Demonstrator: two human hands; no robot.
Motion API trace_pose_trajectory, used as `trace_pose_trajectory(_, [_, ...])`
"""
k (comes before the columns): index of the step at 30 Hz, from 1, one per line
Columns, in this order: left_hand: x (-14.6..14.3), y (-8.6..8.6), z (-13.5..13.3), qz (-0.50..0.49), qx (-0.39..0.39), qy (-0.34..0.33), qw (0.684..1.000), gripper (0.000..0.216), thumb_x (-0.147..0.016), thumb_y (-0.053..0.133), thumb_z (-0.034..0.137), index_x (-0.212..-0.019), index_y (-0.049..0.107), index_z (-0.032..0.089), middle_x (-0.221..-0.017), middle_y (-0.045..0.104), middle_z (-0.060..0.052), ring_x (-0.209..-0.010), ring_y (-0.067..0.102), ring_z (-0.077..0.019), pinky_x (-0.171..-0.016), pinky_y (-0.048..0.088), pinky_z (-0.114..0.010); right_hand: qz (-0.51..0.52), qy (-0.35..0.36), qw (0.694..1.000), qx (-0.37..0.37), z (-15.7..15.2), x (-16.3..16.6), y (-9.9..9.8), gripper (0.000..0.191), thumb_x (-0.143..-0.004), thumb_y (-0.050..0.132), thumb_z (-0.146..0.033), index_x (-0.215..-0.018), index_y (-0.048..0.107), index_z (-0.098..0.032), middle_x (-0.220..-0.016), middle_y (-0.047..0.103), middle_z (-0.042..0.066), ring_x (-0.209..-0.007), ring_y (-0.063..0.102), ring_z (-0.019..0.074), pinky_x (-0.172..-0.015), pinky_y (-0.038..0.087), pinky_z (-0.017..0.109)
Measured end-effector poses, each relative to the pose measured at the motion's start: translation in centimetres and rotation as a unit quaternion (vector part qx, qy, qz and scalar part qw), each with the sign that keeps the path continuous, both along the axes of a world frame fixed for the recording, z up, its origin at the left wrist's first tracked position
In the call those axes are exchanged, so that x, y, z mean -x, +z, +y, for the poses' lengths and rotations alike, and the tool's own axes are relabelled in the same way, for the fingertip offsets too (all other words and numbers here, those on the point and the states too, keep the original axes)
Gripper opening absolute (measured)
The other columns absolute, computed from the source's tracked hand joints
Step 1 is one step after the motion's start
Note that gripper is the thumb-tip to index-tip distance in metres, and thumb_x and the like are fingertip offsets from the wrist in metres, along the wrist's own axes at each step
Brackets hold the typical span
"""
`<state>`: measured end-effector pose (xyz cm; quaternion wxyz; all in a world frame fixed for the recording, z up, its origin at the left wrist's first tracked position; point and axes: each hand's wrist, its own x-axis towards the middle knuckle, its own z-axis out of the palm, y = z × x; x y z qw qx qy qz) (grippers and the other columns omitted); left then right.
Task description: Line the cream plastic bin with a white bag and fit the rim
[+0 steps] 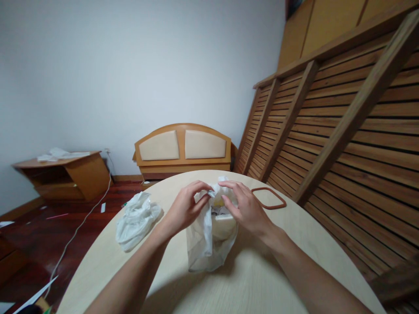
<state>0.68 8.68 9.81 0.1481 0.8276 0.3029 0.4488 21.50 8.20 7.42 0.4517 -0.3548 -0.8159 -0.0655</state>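
A translucent white plastic bag [199, 244] stands on the round table in front of me, with something pale and partly hidden inside it. At its top left edge, my left hand [188, 205] pinches the gathered plastic between thumb and fingers. Across from it, my right hand [244, 205] curves around the right side of the bag's mouth, fingers and thumb apart near the plastic. Whether those right fingertips grip the film is hard to see. Yellowish and grey bits show in the opening between my hands.
Left on the round table [271, 270] lies a crumpled white plastic bag [135, 222]; right, a brown rounded-square frame [285, 205]. Beyond stand a headboard [181, 146] and a low wooden desk [75, 179]. Slatted wooden panels [327, 126] lean along the right. A cable [77, 229] crosses the floor.
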Motion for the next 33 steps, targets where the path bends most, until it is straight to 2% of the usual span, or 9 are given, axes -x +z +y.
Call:
trace_pose_trajectory(4, [-0.4,0.3,-0.5,0.018,0.013,-0.064,0.998,0.012,-0.091,0.057,0.012,-0.098,0.066,0.017,-0.1,0.068,-0.007,-0.094,0.063,-0.0178,-0.087,0.047,-0.028,-0.003,0.003,1.0,0.002,0.3,-0.2,-0.1,0.028,-0.093,0.055,-0.011,-0.118,0.063,-0.023,-0.122,0.069,0.007,-0.119,0.058,0.0246,-0.103,0.047,0.047])
trace_pose_trajectory(8, [-0.5,0.4,-0.7,0.044,0.021,-0.091,0.995,0.011,-0.093,0.056,0.014,-0.097,0.066,0.017,-0.102,0.068,-0.009,-0.096,0.062,-0.0194,-0.09,0.047,-0.03,0.014,-0.006,1.0,0.012,0.4,-0.3,-0.2,0.019,-0.092,0.057,-0.011,-0.1,0.068,-0.024,-0.117,0.069,0.006,-0.114,0.06,0.0258,-0.099,0.048,0.047])
trace_pose_trajectory(11, [-0.6,0.2,-0.6,0.04,0.029,-0.1,0.994,0.011,-0.093,0.055,0.015,-0.098,0.065,0.017,-0.102,0.068,-0.009,-0.097,0.062,-0.0197,-0.09,0.047,-0.031,0.025,-0.001,0.999,0.021,0.5,-0.3,-0.3,0.018,-0.092,0.055,-0.01,-0.097,0.066,-0.023,-0.115,0.07,0.007,-0.112,0.06,0.0259,-0.098,0.048,0.047])
trace_pose_trajectory(13, [-0.8,-0.3,-0.4,0.032,0.029,-0.091,0.995,0.011,-0.093,0.056,0.015,-0.098,0.064,0.018,-0.102,0.068,-0.008,-0.098,0.062,-0.0197,-0.09,0.047,-0.031,0.034,-0.002,0.999,0.024,0.6,-0.2,-0.6,0.019,-0.092,0.052,-0.009,-0.098,0.063,-0.023,-0.115,0.071,0.006,-0.113,0.06,0.0252,-0.098,0.048,0.047])
trace_pose_trajectory(19, [-1.6,-2.4,0.8,0.011,0.011,0.006,1.0,0.012,-0.09,0.053,0.014,-0.095,0.062,0.019,-0.095,0.067,-0.006,-0.091,0.062,-0.0202,-0.082,0.047,-0.03,0.05,-0.041,0.998,-0.014,1.4,-0.5,-1.4,0.02,-0.096,0.046,-0.012,-0.106,0.06,-0.022,-0.11,0.071,0.009,-0.11,0.063,0.0256,-0.094,0.05,0.045])
trace_pose_trajectory(23, [-1.7,-3.0,1.4,0.008,0.018,0.012,1.0,0.01,-0.089,0.053,0.016,-0.094,0.061,0.019,-0.095,0.068,-0.006,-0.09,0.063,-0.02,-0.078,0.048,-0.029,0.041,-0.06,0.995,-0.07,1.6,-0.8,-1.3,0.016,-0.097,0.046,-0.013,-0.102,0.059,-0.022,-0.103,0.071,0.008,-0.102,0.065,0.0255,-0.089,0.052,0.044])
trace_pose_trajectory(27, [-1.6,-3.3,1.8,-0.005,0.036,0.019,0.999,0.011,-0.089,0.051,0.016,-0.092,0.061,0.019,-0.094,0.068,-0.006,-0.085,0.063,-0.0186,-0.074,0.05,-0.028,0.043,-0.045,0.992,-0.107,1.5,-1.0,-0.9,0.013,-0.099,0.048,-0.017,-0.105,0.058,-0.023,-0.097,0.071,0.006,-0.095,0.066,0.0239,-0.087,0.054,0.042])
trace_pose_trajectory(33, [-1.5,-3.5,2.0,-0.032,0.061,0.019,0.997,0.011,-0.091,0.05,0.02,-0.093,0.06,0.019,-0.094,0.068,-0.007,-0.083,0.063,-0.0172,-0.071,0.051,-0.026,0.052,-0.002,0.992,-0.113,0.7,-1.1,0.0,0.014,-0.098,0.055,-0.021,-0.111,0.057,-0.025,-0.098,0.072,0.004,-0.09,0.068,0.0208,-0.084,0.055,0.037])
